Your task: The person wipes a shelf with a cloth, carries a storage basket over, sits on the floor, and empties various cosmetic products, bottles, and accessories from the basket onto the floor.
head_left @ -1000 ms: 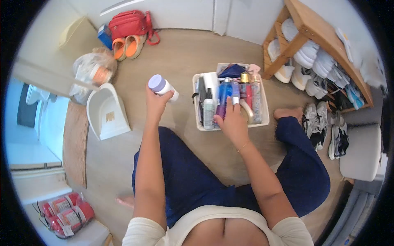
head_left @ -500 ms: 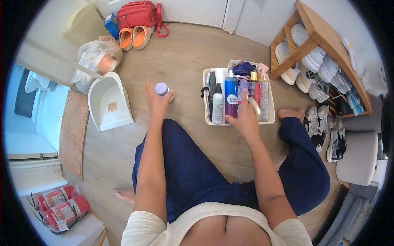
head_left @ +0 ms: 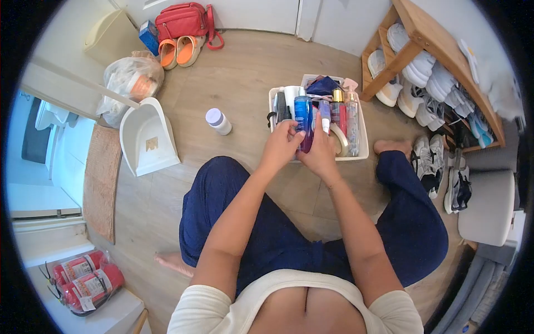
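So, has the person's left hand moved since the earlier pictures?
Yes. Judged against the white dustpan, the left hand has moved right, leaving the lavender-capped bottle for the blue-and-purple bottle at the basket.

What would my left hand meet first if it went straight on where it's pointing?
Most likely the blue-and-purple bottle: the left hand seems to have its fingertips against it, though depth is hard to judge.

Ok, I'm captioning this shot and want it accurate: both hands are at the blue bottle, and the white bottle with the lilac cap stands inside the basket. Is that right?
Not quite: the white bottle with the lilac cap stands on the floor, outside the basket, as the head view shows. The left hand and right hand are indeed at the blue bottle.
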A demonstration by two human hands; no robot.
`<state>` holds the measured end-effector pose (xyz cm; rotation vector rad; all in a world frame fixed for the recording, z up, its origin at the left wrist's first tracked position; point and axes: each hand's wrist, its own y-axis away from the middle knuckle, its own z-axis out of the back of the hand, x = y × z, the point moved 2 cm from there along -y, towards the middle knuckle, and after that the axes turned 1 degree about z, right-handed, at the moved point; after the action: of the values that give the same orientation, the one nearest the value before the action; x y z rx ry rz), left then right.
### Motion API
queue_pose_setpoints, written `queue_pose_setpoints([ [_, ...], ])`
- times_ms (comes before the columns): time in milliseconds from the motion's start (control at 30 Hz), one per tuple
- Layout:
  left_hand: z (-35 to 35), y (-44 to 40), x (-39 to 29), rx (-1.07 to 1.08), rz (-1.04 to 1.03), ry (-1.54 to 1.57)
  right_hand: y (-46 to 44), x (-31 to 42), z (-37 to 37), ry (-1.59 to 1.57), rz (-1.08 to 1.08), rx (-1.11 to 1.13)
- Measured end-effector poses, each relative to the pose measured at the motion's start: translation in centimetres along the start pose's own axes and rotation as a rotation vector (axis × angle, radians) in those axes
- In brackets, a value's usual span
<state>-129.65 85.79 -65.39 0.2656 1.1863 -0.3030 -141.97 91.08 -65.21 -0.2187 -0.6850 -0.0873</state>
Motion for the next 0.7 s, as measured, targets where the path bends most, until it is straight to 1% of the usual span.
queue_pose_setpoints([
  [33, -0.2, -0.2, -0.2, 0.0, 0.0, -0.004, 0.2, 0.9, 0.6, 0.038, -0.098, 0.006],
  [67, -0.3, -0.4, -0.4, -0.02, 0.057, 0.0, 0.4, 1.4, 0.9, 0.076, -0.194, 0.012],
  [100, -0.4, -0.4, -0.5, -0.045, 0.114, 0.003, 0.7, 0.9, 0.4, 0.07, -0.19, 0.013],
  [133, -0.6, -0.5, -0.6, -0.053, 0.113, -0.002, 0.7, 0.3, -0.4, -0.005, -0.141, -0.044],
  [167, -0.5, -0.4, -0.9, -0.206, 0.02, -0.059, 0.9, -0.4, -1.2, -0.081, -0.094, -0.095],
  [200, 0.1, -0.1, -1.7, -0.358, -0.072, -0.117, 1.0, 0.2, -1.3, -0.087, -0.089, -0.087],
  [233, 0.6, 0.1, -2.1, -0.366, -0.066, -0.121, 1.1, 0.8, -1.4, -0.355, -0.075, -0.034],
  [267, 1.0, 0.3, -2.2, -0.341, 0.03, 0.07, 1.3, 1.3, -1.5, -0.622, -0.063, 0.022],
  [300, 1.8, 0.5, -3.1, -0.313, 0.124, 0.262, 1.5, 3.0, -0.7, -0.694, -0.023, 0.058],
  [333, 3.4, 1.0, -3.9, -0.345, 0.103, 0.17, 1.2, 3.6, -0.2, -0.697, -0.024, 0.064],
  [367, 5.7, 1.6, -4.6, -0.374, 0.079, 0.078, 0.7, 4.2, 0.1, -0.532, 0.144, 0.082],
  [400, 8.0, 2.4, -5.3, -0.406, 0.142, 0.22, 0.2, 4.7, 0.4, -0.364, 0.304, 0.094],
  [433, 10.0, 2.8, -3.8, -0.558, 0.102, 0.271, -0.7, 4.8, 0.6, -0.533, 0.175, 0.081],
  [467, 12.1, 3.3, -3.3, -0.592, 0.038, 0.371, -1.8, 4.0, 0.5, -0.53, 0.169, 0.079],
  [533, 15.8, 3.6, 0.2, -0.623, 0.006, 0.425, -4.0, 0.6, -0.3, -0.497, -0.171, 0.065],
  [567, 17.5, 3.7, 2.1, -0.6, 0.092, 0.348, -4.8, -0.4, -1.1, -0.493, -0.167, 0.063],
  [600, 18.5, 3.6, 4.5, -0.601, 0.088, 0.351, -5.5, -1.5, -2.2, -0.314, -0.121, 0.059],
  [633, 19.2, 3.6, 7.0, -0.639, 0.138, 0.216, -5.8, -2.1, -3.0, -0.135, -0.077, 0.054],
  [667, 19.5, 3.4, 8.3, -0.673, 0.188, 0.082, -5.9, -2.2, -3.7, -0.131, -0.076, 0.052],
  [700, 19.5, 3.6, 8.0, -0.639, 0.202, 0.098, -6.0, -2.0, -4.2, 0.007, -0.049, 0.027],
])
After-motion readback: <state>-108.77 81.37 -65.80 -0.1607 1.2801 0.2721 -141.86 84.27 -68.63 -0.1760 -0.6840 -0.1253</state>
